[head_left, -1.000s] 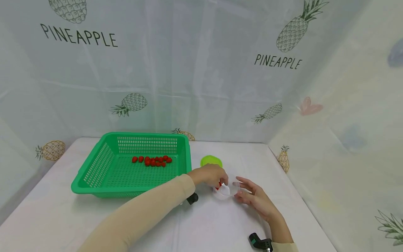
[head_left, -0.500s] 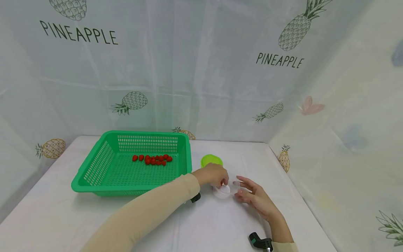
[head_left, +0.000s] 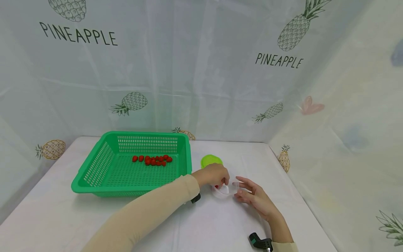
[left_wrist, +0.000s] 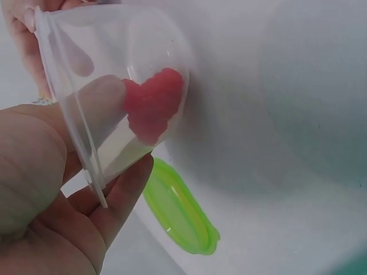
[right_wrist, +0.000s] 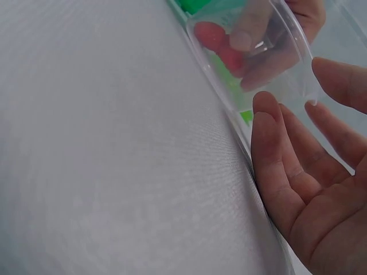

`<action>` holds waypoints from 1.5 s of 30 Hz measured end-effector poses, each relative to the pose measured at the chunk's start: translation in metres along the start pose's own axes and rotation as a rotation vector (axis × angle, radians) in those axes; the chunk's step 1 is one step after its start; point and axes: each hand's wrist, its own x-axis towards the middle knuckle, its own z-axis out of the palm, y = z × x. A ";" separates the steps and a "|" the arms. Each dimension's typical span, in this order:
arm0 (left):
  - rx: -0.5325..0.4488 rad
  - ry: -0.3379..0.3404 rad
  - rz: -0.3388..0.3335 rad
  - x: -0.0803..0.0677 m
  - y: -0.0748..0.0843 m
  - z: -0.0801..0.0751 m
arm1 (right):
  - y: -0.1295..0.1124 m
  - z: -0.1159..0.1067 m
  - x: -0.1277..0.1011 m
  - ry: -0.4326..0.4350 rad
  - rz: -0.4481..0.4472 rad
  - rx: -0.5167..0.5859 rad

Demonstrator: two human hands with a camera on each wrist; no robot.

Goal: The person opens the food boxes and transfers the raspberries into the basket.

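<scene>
A clear plastic container (head_left: 221, 195) sits tilted on the table between both hands, with two red strawberries (right_wrist: 222, 48) inside. My left hand (head_left: 215, 175) reaches over from the left and grips its wall, thumb inside and fingers outside. The left wrist view shows that thumb tip against the strawberries (left_wrist: 155, 103). From the right my right hand (head_left: 256, 199) touches the container; its fingers are spread, and their tips meet the rim and side wall in the right wrist view. A green lid (left_wrist: 178, 212) lies just beyond the container.
A green basket (head_left: 132, 189) stands on the left with several strawberries (head_left: 154, 161) near its back right. White cloth covers the table (head_left: 214, 227), and a pineapple-print curtain (head_left: 201, 70) rises behind it and along the right. A black wrist device (head_left: 259, 241) sits by the right sleeve.
My left hand has moved slightly right. The red at its fingertips was briefly more hidden and shows again low in the container. My right hand has stayed in place.
</scene>
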 end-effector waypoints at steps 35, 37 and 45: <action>-0.201 0.115 0.032 -0.013 -0.008 -0.029 | -0.002 0.002 0.001 -0.016 -0.009 -0.001; -0.230 0.129 0.056 -0.019 -0.012 -0.039 | -0.003 0.002 0.001 -0.011 -0.012 -0.010; -0.348 0.159 0.066 -0.059 -0.036 -0.083 | -0.002 0.001 -0.001 0.009 0.011 -0.033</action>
